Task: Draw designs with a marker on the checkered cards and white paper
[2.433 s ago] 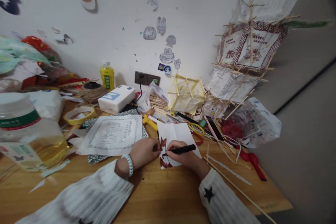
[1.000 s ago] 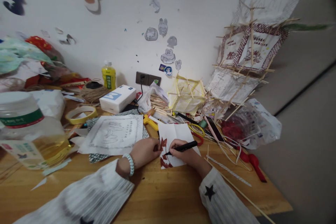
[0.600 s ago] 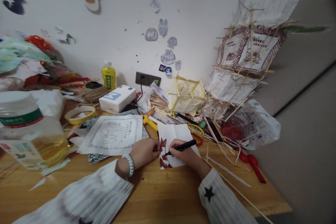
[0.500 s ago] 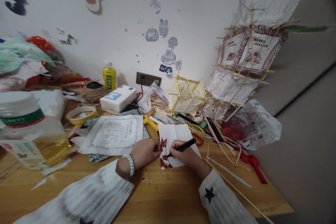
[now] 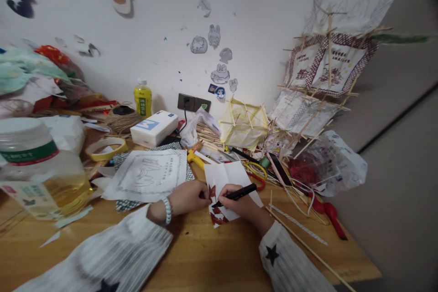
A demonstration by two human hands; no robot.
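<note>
My right hand (image 5: 236, 200) is closed around a black marker (image 5: 241, 191), its tip low on a white sheet of paper (image 5: 224, 174). Dark red-brown patches (image 5: 219, 219) cover the sheet's lower left part. At the paper's left edge my left hand (image 5: 191, 196), with a pale beaded bracelet (image 5: 167, 211) on the wrist, has its fingers curled and pressed together on the edge. Left of that hand lies a drawn-on white sheet (image 5: 147, 175) over a patterned cloth-like piece.
A large jar (image 5: 37, 169) of yellow liquid stands at left, near a tape roll (image 5: 106, 149) and a white box (image 5: 154, 128). Yellow-handled scissors (image 5: 196, 159), a phone (image 5: 279, 169), thin sticks (image 5: 308, 248) and a red object (image 5: 335, 221) lie around. A stick-and-paper kite-like frame (image 5: 328, 64) leans at right.
The paper has turned slightly and its lower edge sits nearer to me. The marker tip has moved a little left and down with my right hand. My left hand stays at the paper's edge.
</note>
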